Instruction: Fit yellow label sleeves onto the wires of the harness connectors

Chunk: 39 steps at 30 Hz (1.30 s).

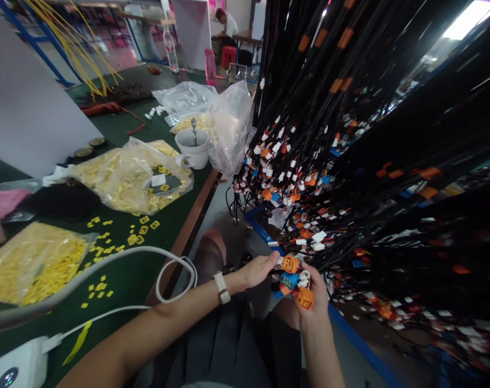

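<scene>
My left hand [257,271], a white watch on its wrist, pinches an orange connector [289,263] at the end of a black cable. My right hand [315,293] is closed round a small bunch of connectors: a blue one [289,279], a white one and another orange one [305,298]. Both hands meet above my lap, at the lower end of a large mass of hanging black wire harnesses [350,134] tipped with orange, white and blue plugs.
A green table [123,269] lies to my left with plastic bags of yellow clips [127,178], loose yellow clips, a white cup with a spoon [193,148], a white cable and a white device [14,366]. Another person sits at the far back.
</scene>
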Tool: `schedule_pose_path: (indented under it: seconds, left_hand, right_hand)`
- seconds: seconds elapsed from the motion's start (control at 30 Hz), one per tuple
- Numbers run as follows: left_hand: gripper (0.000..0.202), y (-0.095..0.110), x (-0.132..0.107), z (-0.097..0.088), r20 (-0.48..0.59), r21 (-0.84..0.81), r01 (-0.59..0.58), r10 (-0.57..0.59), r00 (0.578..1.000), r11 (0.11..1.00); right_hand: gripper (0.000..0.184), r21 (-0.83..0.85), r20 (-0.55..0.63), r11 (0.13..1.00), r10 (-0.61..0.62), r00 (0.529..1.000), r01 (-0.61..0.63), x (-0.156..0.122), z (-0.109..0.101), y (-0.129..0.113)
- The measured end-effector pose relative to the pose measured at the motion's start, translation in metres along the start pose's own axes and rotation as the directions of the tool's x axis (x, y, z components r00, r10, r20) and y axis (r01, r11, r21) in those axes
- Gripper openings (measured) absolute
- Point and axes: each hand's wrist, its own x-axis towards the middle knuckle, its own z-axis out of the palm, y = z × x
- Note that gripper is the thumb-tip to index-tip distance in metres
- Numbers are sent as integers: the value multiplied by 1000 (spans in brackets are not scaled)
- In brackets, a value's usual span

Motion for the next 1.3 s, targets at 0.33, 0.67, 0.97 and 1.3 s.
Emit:
schedule_pose_path:
  seconds: [0.33,0.67,0.97,1.3]
  left_hand:
    - [78,4,8,-18,-266,-204,109,-162,950,973]
    - [74,0,6,-12,-23,-115,260,-264,964,959]
    - [64,3,7,-8,-63,-11,231,-231,971,973]
    - [59,-3,9,-5,-5,-90,164,-166,986,982]
  right_hand:
    - [17,9,155,981,189,970,-193,-8,-12,-8]
    - [16,39,89,993,108,990,-112,-7,-22,-2]
    - [17,155,193,987,15,981,-46,-2,-8,3]
    - [21,138,105,990,26,994,-41,9,-16,3]
